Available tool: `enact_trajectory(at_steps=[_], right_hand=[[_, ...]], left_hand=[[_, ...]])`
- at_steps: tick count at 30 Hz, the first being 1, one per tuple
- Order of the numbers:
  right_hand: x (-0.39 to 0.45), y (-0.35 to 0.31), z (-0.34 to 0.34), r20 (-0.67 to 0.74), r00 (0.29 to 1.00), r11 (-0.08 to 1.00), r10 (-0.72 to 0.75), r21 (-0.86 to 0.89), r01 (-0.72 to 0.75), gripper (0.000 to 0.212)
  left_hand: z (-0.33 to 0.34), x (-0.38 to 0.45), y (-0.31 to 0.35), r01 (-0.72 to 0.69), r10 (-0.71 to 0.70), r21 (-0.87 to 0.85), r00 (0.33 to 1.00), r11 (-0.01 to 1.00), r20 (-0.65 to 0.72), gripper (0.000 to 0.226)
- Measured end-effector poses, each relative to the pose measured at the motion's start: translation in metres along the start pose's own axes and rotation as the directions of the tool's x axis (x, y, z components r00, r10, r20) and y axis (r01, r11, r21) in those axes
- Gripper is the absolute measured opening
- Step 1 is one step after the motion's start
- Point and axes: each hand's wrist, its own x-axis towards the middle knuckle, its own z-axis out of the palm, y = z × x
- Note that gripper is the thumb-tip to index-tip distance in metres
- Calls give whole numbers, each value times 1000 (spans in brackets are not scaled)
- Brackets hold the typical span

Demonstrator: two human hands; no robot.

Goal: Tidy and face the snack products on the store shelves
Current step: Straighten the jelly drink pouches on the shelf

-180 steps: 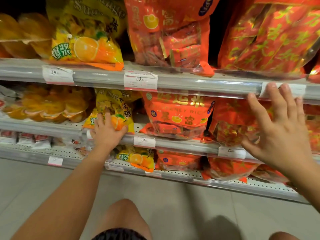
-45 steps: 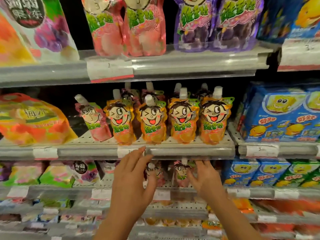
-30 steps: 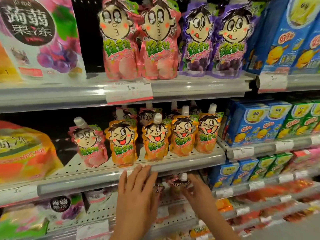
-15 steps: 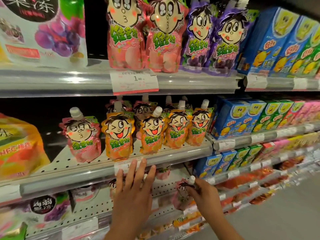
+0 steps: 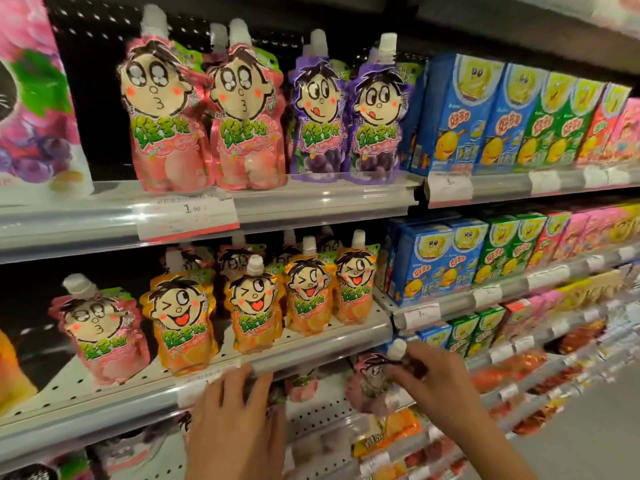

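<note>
My right hand grips a pink jelly pouch by its white-capped neck, holding it out in front of the lower shelf. My left hand lies flat with straight fingers against the front rail of the middle shelf. On that shelf stand several orange pouches and one pink pouch at the left. The shelf above carries two pink pouches and two purple pouches, all facing forward.
Blue, green and pink snack boxes fill the shelves to the right. A large grape-print bag stands at the upper left. Another pink pouch sits on the lower shelf behind my hands. The grey floor shows at the lower right.
My right hand has lifted the pink pouch up and out from the lower shelf. My left hand has slid slightly right along the rail. The view has moved closer and turned right.
</note>
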Motion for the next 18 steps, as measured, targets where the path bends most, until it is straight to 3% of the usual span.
enact_trajectory(at_steps=[1, 3, 5, 8, 12, 14, 18], right_hand=[[6, -5, -10, -28, 999, 999, -24, 25, 25, 30], [16, -15, -27, -92, 993, 994, -77, 75, 84, 32], [25, -25, -42, -148, 983, 983, -112, 125, 131, 34], [45, -43, -67, -199, 970, 966, -140, 187, 178, 33], [78, -69, -108, -284, 934, 946, -219, 173, 274, 33], [90, -81, -128, -337, 908, 937, -248, 153, 313, 33], [108, -94, -160, -421, 855, 920, -303, 106, 378, 34]], left_hand=[[-28, 5, 14, 18, -13, -90, 998, 996, 58, 44], [-66, 13, 34, -48, 35, -193, 997, 980, -70, 47], [-96, 22, 50, -139, 115, -155, 981, 978, -154, 55], [-132, 42, 68, -303, 243, -152, 915, 941, -321, 46], [-168, 77, 94, -425, 368, -20, 806, 905, -464, 41], [-183, 93, 106, -461, 412, 20, 773, 887, -483, 44], [-214, 125, 124, -422, 423, 99, 806, 901, -414, 60]])
